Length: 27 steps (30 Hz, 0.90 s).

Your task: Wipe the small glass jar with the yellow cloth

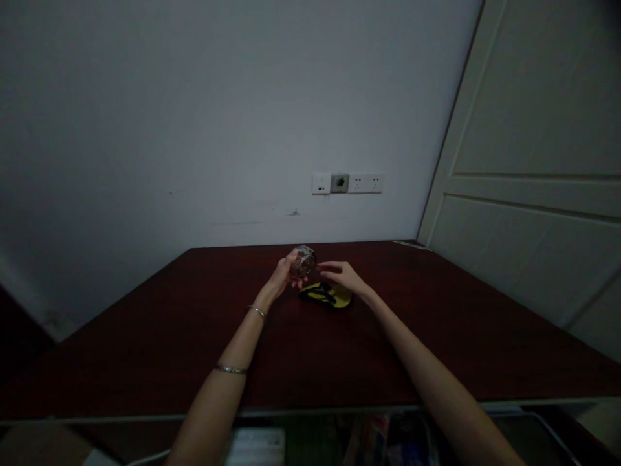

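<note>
My left hand is wrapped round a clear faceted glass, which it holds tilted above the table with the round opening or base facing me. Close to the glass on its right is my right hand, its fingers stretched toward it and holding nothing that I can see. Below both hands a yellow and black thing, shaped like a slipper or a folded cloth, lies on the dark red table. Part of it is hidden by my right hand.
A white wall with a row of sockets rises behind the table. A pale panelled door stands at the right. Under the table's front edge, a white box and other items sit in shadow.
</note>
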### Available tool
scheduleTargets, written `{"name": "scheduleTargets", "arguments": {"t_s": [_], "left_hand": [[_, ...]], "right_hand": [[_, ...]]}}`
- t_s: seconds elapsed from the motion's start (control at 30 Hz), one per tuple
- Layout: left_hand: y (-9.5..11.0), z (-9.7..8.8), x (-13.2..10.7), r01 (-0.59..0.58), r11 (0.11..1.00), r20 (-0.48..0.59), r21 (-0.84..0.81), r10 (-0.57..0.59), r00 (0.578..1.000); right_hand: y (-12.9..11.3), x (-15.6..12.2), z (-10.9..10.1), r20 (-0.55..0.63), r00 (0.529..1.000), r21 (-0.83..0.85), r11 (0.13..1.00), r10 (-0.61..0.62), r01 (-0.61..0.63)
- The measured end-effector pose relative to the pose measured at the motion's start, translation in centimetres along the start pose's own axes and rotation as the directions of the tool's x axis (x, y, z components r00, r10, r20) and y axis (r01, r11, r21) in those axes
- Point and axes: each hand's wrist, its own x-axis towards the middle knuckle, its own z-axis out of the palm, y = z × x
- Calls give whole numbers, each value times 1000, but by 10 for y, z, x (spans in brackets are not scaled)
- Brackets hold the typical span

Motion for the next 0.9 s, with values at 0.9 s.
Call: {"name": "scheduleTargets", "arguments": {"t_s": [0.9], "left_hand": [[-1,-2,0,-159,969,126,187,137,983]], "right_hand": [[-11,-6,-6,162,985,271,963,-53,7]]}}
